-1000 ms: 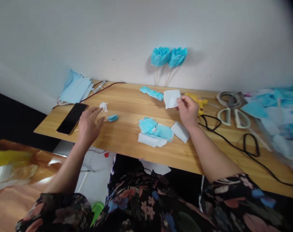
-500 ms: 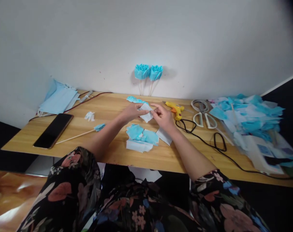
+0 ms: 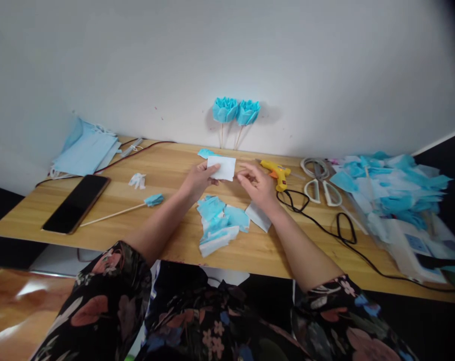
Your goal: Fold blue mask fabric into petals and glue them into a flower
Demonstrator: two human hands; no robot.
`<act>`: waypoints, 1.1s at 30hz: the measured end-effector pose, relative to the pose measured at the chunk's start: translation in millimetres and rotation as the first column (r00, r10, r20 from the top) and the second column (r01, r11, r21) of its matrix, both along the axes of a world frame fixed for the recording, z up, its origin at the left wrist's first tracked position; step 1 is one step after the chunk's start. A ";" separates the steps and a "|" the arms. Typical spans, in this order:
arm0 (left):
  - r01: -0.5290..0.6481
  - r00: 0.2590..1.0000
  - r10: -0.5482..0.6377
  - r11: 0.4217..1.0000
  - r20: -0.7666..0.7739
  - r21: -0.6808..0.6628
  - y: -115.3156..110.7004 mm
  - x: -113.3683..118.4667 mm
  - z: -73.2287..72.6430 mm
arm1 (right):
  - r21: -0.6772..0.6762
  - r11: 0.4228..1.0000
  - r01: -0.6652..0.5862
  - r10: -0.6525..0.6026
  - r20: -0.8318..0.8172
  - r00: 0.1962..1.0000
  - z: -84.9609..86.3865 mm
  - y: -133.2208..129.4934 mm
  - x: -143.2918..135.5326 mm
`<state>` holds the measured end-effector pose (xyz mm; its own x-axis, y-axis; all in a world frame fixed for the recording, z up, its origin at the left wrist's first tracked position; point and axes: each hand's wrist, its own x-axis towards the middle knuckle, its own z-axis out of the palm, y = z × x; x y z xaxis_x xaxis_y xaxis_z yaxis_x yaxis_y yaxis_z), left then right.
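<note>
A small white rectangular piece is pinched between the thumb and fingers of my left hand. Just right of it, my right hand has its thumb and fingers apart, with nothing seen between them. Torn or cut blue and white pieces lie below the hands, and a separate white piece rests beneath my right wrist. Behind the held piece a blue strip shows in part. A stick with a small blue bud lies left of my left forearm.
Two blue flowers on sticks lean against the wall. A yellow glue gun, scissors and black cable lie right; beyond is a heap of blue pieces. At left are a phone and face masks.
The white piece, earlier turned like a diamond between both hands, is now level in my left hand. My right hand has come off it. The blue and white pieces below have shifted.
</note>
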<state>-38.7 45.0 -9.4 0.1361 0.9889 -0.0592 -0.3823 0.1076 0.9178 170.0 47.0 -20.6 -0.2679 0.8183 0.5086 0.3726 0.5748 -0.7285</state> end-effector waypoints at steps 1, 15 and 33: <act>0.011 1.000 -0.011 1.000 0.011 0.001 -0.6 0.7 -0.1 | 0.013 1.000 -0.017 0.017 0.014 1.000 0.5 -1.6 -1.5; 0.083 0.996 -0.082 0.995 -0.022 0.055 -3.9 5.4 -11.0 | -0.036 0.999 0.016 -0.014 0.042 0.999 5.0 -5.2 -4.2; 0.135 0.990 -0.128 0.983 -0.063 0.121 -12.6 11.2 2.6 | -0.303 0.953 -0.020 -0.051 -0.224 0.973 -2.9 1.9 -7.9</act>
<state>-27.5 32.4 -6.8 0.2649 0.9628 0.0524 -0.3210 0.0368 0.9464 162.1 48.8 -23.6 -0.1606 0.9456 0.2828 0.1849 0.3103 -0.9325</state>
